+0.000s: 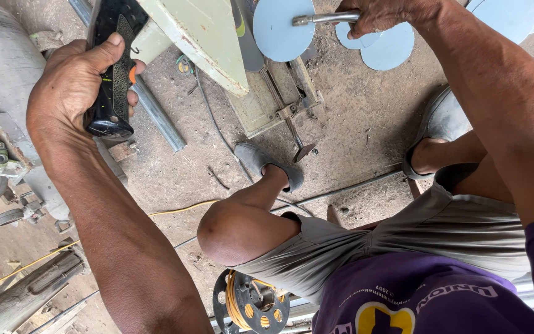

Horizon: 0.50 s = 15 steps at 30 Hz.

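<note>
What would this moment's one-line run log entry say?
left hand: grips black saw handle | right hand: holds metal rod on pale blue disc

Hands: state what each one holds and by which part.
Left hand grips the black handle of the saw, thumb along its top. Right hand holds a metal rod at its near end; the rod's far end meets a blue disc.

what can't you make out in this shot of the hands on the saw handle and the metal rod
Head view only:
- Cutting blade: hidden behind the pale green guard.
- Black handle: its top runs off the upper edge; the left hand covers its middle.
- Metal rod: its far end is hidden inside the right hand.
- Blue disc: its top is cut by the frame edge.
</note>
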{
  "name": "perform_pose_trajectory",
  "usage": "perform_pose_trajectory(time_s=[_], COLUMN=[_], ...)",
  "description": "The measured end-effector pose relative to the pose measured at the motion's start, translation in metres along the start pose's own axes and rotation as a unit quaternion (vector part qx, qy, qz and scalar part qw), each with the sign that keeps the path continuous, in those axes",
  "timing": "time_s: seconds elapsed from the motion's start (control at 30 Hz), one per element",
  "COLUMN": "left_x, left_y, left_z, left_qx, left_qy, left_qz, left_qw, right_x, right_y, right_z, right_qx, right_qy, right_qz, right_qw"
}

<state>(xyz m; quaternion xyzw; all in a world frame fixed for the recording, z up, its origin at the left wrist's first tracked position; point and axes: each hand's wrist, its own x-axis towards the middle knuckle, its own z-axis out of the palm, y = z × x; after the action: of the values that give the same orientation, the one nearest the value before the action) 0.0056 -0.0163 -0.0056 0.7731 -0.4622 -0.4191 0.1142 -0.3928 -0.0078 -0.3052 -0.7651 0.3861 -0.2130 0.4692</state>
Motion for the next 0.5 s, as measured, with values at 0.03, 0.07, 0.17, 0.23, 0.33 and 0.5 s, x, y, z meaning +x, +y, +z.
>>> perform_pose_trajectory(time_s=[0.03,0.07,0.17,0.23,0.33,0.5], left_x=[0.001,0.003,0.006,0.008,0.009,0.010], left_y=[-0.001,-0.003,-0.006,-0.007,-0.009,-0.012], left_z=[-0.001,-0.001,-0.002,-0.004,-0.005,-0.005], left_qx=[-0.012,-0.011,-0.009,-0.016,-0.026,-0.037], left_qy=[-0.009,-0.008,-0.006,-0.007,-0.022,-0.019], left_qz=[0.000,0.004,0.009,0.010,0.006,0.028], left_qw=[1.000,1.000,1.000,1.000,0.999,0.999], right_x=[-0.001,-0.001,0.001,0.001,0.000,-0.007], right_y=[-0.002,-0.003,-0.004,-0.003,-0.002,-0.007], right_z=[-0.003,-0.003,-0.009,-0.013,-0.020,-0.026], right_qx=[-0.021,-0.042,0.036,0.022,-0.004,-0.025], right_qy=[-0.012,-0.025,-0.003,0.015,0.017,0.053], right_qz=[0.039,0.078,0.080,0.074,0.088,0.058], right_qw=[0.999,0.996,0.996,0.997,0.996,0.997])
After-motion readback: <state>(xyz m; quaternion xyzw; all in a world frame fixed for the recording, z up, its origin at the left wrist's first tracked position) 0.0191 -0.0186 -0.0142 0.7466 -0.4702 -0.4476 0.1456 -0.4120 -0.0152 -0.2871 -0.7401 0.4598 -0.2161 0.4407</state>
